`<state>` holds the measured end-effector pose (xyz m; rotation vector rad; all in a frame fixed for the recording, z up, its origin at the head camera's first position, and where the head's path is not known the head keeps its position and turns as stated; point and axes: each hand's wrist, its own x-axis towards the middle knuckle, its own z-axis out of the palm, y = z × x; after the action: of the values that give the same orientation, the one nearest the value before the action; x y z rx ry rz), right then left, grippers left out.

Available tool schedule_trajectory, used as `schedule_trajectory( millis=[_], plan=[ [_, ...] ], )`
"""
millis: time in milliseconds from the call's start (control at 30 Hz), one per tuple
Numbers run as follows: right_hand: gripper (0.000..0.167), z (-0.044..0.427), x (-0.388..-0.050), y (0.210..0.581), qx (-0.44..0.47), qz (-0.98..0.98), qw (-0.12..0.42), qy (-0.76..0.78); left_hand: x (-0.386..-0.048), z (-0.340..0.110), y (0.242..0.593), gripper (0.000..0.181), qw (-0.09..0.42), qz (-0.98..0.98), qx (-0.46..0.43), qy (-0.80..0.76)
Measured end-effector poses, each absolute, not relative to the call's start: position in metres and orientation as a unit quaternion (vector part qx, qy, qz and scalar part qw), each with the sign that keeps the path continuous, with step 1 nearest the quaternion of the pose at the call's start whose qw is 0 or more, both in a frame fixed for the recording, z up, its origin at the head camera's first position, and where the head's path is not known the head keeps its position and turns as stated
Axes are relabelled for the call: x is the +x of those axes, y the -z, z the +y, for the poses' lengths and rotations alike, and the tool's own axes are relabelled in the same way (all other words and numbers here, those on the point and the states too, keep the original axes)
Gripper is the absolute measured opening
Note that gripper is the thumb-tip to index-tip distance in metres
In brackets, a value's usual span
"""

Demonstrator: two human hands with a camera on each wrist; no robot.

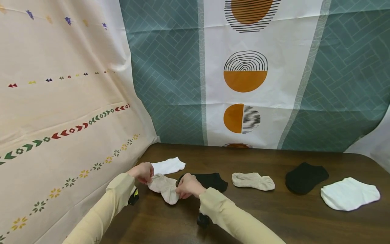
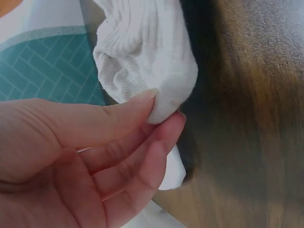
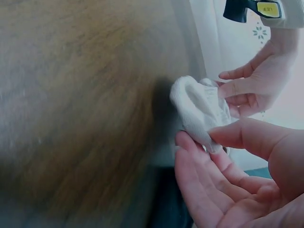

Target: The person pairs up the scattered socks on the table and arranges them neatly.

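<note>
The left hand point(image 1: 144, 172) pinches one end of a beige sock point(image 1: 164, 188) between thumb and fingertips. The right hand point(image 1: 189, 186) pinches the opposite end in the same manner, thumb on one face and fingers on the other. Neither hand is spread; each takes only a small fold of cloth.

The beige sock is slung between the two hands over the brown table point(image 1: 158, 223), towards that table's left end. It is ribbed, wrinkled and bent partway along, its right part drooping. The right wrist view is soft at that end, so it is hard to say whether toe or cuff is pinched there.

Just behind the beige sock lies a white sock point(image 1: 168, 166), its near left end covered by the left hand. Close to the right of the beige sock is a black sock point(image 1: 211, 181), partly hidden by the right hand. Further to its right lies a flat beige sock point(image 1: 253, 181), then, well apart, a black item of hosiery point(image 1: 306, 178), and furthest right a white item of hosiery point(image 1: 350, 194). A patterned green and white cloth point(image 1: 167, 84) hangs behind them all.
</note>
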<state>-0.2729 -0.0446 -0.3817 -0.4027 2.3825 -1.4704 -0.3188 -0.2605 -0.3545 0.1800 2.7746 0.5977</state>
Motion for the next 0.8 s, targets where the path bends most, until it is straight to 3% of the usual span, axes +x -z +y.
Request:
schedule_trajectory(
  millis=[333,800],
  plan=[
    [0.002,-0.025,-0.289,0.384,-0.123,0.818,0.115,0.550,-0.323,-0.250,0.355,0.018,0.122,0.960,0.080,-0.238],
    [0.004,-0.006,-0.297,0.383,-0.091,0.815,0.096,0.564,-0.329,-0.235,0.359,0.019,0.085,0.956,0.100,-0.262]
  ],
)
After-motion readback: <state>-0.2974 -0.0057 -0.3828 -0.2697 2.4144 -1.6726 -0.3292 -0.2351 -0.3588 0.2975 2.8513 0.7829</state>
